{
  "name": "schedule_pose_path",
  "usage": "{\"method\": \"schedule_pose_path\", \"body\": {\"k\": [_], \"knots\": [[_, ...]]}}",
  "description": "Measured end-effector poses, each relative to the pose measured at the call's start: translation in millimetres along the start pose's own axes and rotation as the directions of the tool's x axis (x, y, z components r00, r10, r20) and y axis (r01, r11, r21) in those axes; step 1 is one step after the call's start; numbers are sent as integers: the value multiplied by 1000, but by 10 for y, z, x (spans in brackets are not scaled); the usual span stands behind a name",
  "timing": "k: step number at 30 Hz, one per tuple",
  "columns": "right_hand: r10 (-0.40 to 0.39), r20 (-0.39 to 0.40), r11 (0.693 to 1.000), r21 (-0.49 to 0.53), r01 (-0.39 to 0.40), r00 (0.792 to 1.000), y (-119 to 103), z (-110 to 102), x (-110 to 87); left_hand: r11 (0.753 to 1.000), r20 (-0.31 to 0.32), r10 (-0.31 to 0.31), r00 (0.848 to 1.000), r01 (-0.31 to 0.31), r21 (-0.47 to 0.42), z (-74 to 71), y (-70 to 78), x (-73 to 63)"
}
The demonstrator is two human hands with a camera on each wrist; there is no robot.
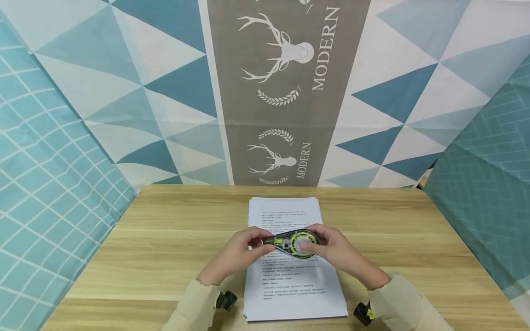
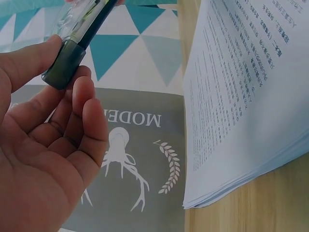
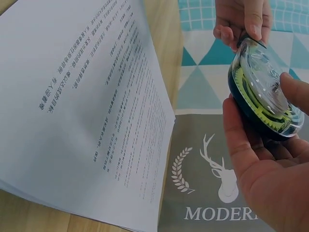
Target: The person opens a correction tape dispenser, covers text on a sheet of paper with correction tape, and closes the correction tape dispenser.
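A correction tape dispenser (image 1: 295,243), clear on top with yellow-green gear wheels and a dark body, is held between both hands above a stack of printed paper (image 1: 290,280). My left hand (image 1: 244,248) pinches the dark cap (image 2: 65,64) at its narrow end between thumb and fingers. My right hand (image 1: 331,246) grips the round end, its thumb on the clear cover (image 3: 263,79) and its fingers under the dark side. The cap covers the dispenser's tip. In the right wrist view the whole dispenser slants up toward the left hand.
The paper stack lies on a wood-grain table (image 1: 186,216), its sheets slightly uneven at the edges. A patterned cloth backdrop (image 1: 273,110) rises behind the table, with blue tiled cloth (image 1: 54,151) at the left. Dark wrist devices (image 1: 226,300) sit at both cuffs.
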State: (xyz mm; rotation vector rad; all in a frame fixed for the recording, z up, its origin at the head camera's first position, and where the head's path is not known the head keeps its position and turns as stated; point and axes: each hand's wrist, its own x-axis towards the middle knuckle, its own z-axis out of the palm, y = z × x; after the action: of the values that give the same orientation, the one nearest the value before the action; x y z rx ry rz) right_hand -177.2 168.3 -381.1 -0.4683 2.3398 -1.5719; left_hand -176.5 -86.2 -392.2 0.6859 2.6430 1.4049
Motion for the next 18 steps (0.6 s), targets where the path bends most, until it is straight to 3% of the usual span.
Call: {"method": "schedule_pose_path", "body": {"k": [5,8,12,18], "knots": [[5,-31,1000,-19,-6,1000,20,-27,-5,999,-36,-28,999,29,15,-23,-53,-7],[17,-70,999,-28,-19,997,41,-75,-18,996,-88,-82,993,84,21,-82,-116,-24],[40,-91,999,-19,-42,995,79,-137,-37,986,-148,-156,977,164,42,-217,-245,-73],[66,-108,998,-5,-66,992,133,-189,-53,964,-172,-222,960,243,108,-459,-499,-180]]}}
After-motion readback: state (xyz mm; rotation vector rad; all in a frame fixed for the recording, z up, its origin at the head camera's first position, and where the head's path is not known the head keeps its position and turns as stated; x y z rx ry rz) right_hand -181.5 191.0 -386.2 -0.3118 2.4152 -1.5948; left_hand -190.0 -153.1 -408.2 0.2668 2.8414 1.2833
